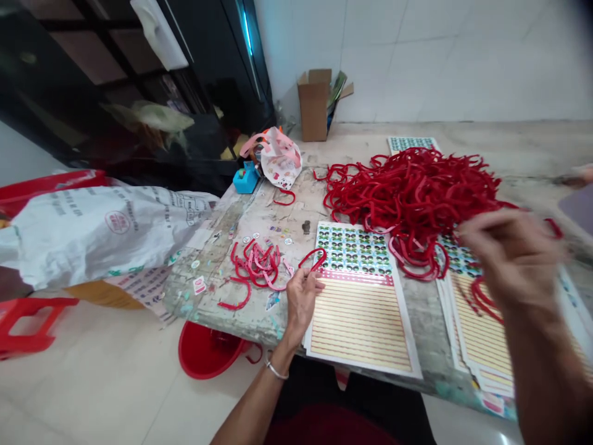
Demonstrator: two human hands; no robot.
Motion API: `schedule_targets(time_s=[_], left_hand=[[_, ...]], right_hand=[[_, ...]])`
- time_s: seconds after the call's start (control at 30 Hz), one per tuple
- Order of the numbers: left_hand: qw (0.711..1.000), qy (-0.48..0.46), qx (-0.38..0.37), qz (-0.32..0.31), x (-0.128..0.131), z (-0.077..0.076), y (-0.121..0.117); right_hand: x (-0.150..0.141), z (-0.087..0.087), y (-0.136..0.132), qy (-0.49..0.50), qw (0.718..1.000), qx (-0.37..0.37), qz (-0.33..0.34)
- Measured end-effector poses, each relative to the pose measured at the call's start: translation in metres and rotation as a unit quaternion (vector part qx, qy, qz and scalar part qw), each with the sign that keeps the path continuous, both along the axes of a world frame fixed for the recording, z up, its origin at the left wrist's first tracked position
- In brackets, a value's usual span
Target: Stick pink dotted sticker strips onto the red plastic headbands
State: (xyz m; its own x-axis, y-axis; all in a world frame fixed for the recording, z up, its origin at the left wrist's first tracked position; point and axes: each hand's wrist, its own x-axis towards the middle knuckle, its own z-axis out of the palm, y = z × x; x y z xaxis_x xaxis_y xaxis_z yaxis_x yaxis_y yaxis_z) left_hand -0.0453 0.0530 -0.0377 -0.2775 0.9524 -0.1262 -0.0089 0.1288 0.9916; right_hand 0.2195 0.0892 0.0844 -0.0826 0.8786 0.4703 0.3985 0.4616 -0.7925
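Observation:
My left hand (301, 300) is low over the table's near edge, and its fingertips pinch a curved red plastic strip (312, 258). Just to its right lies a printed sheet (356, 296) with rows of round eye-like stickers above yellow and red stripes. My right hand (512, 256) is raised and blurred above a second stack of printed sheets (482, 327), its fingers drawn together. I cannot tell whether it holds anything. A large tangled heap of red strips (407, 198) lies beyond both hands, and a smaller heap of red and pink pieces (257, 266) lies left of my left hand.
The worn, stained tabletop (250, 216) holds small stickers and a blue holder (245, 178). A printed bag (280, 157) and a cardboard box (315, 105) stand beyond. A white sack (92, 235) lies left; a red basin (206, 349) sits on the floor. Another person's hand (581, 174) enters at right.

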Motion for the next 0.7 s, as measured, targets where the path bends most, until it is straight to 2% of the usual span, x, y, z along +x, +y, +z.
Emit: schedule_targets(time_s=[0.03,0.07,0.13,0.2,0.27,0.4,0.5,0.6,0.7], left_hand=[[1.000,-0.004,0.011,-0.007,0.001,0.011,-0.002],[1.000,-0.009,0.022,-0.019,0.002,0.023,-0.005],[0.996,-0.047,0.035,-0.066,0.005,0.046,-0.011],[0.988,-0.096,0.033,-0.114,0.009,0.064,-0.016],[0.983,-0.123,0.032,-0.129,0.012,0.073,-0.020],[0.985,-0.135,0.026,-0.106,0.018,0.075,-0.026],[0.985,-0.143,0.032,-0.093,0.021,0.072,-0.027],[0.984,-0.150,0.060,-0.073,0.021,0.070,-0.027],[0.979,-0.180,0.077,-0.054,0.022,0.071,-0.025]], right_hand=[[-0.015,-0.006,-0.004,-0.051,0.999,0.014,0.011],[-0.030,-0.013,-0.007,-0.136,0.989,0.026,0.059],[-0.058,-0.026,-0.011,-0.235,0.961,0.074,0.123],[-0.075,-0.033,-0.014,-0.279,0.942,0.102,0.153],[-0.081,-0.033,-0.016,-0.306,0.932,0.117,0.156],[-0.078,-0.024,-0.021,-0.384,0.905,0.142,0.115],[-0.074,-0.023,-0.024,-0.420,0.895,0.149,0.026],[-0.068,-0.044,-0.031,-0.373,0.922,0.098,-0.040],[-0.067,-0.083,-0.044,-0.290,0.957,-0.003,0.018]])
